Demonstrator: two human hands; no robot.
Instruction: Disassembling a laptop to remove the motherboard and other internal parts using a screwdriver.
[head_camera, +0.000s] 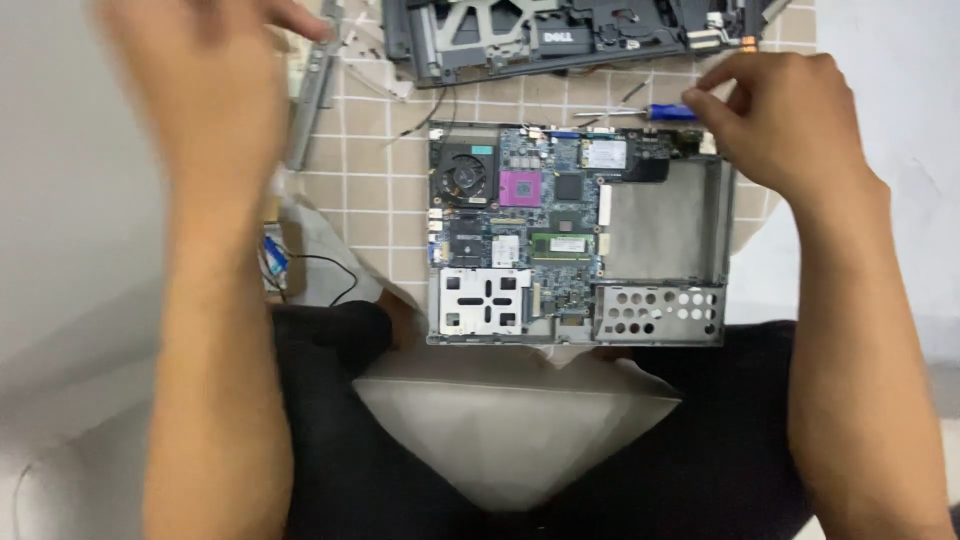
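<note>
Two hands (790, 125) (205, 95), board's (575, 235) far edge

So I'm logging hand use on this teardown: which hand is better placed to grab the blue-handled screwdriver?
Probably the right hand: it hovers at the laptop motherboard's far right corner, its fingers beside the blue-handled screwdriver. The left hand is raised, blurred, far off.

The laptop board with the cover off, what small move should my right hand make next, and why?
Probably close the right hand on the blue-handled screwdriver. It lies on the checked cloth just beyond the board's far edge, and your fingertips are already at its handle end. Your left hand is raised and blurred, well away from it, so the right seems better placed.
</note>
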